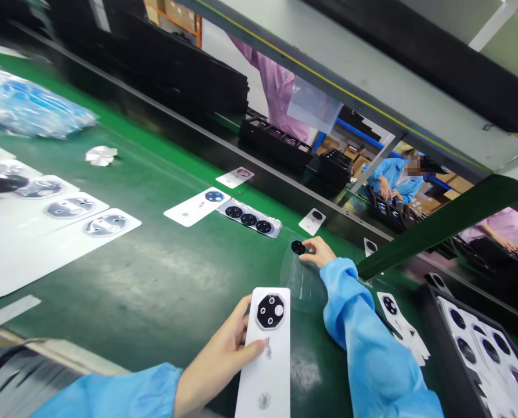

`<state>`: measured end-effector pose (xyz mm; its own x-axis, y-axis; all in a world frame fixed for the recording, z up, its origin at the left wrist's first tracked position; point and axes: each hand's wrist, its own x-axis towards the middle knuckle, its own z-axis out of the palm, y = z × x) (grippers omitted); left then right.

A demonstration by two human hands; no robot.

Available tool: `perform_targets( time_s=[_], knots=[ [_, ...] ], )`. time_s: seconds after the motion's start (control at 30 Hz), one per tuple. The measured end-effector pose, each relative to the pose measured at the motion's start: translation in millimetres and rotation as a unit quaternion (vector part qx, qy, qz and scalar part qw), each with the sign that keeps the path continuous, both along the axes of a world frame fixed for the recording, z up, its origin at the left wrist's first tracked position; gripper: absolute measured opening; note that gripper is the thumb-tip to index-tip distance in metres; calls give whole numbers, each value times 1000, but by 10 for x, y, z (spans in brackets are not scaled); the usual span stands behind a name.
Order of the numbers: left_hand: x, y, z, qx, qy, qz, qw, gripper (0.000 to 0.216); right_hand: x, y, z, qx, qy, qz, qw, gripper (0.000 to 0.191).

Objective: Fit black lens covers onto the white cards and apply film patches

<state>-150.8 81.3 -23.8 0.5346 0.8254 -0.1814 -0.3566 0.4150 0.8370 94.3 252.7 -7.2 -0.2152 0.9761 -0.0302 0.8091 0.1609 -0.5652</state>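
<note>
My left hand grips a white phone back panel by its left edge, thumb lying across the front. At the top of this panel sits a black octagonal camera plate with round holes. Farther off, my right hand pinches the edge of a black octagonal camera lens cover between thumb and fingertips. Under that piece lies a clear plastic film on the green bench. A clear strip bearing three black covers rests just left of it, beside a white panel with a blue-filmed camera area.
At left are stacked white panels, a crumpled tissue and a blue plastic-wrapped bundle. A black tray of white panels stands at right. A green post slants beyond my right arm; a co-worker sits past the rail.
</note>
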Motion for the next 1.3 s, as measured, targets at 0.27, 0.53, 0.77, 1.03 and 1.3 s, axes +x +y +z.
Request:
perform_targets(
  time_s=[0.27,0.53,0.77,1.03,1.3],
  knots=[
    [-75,-11,-80,1,-12,0,1000,72,15,485,-212,-35,-127,7,991,22],
    [-82,9,2,-13,-4,-1,1000,64,91,542,-302,-26,-146,2,989,25],
    [-74,6,19,-23,7,1,1000,62,102,323,-337,24,-124,-8,992,25],
    [-84,16,10,-24,-2,-13,1000,60,99,255,-368,17,-74,-39,996,23],
    [-83,12,-31,-26,-12,-23,999,62,69,176,-234,-12,-2,-71,997,38]
  ],
)
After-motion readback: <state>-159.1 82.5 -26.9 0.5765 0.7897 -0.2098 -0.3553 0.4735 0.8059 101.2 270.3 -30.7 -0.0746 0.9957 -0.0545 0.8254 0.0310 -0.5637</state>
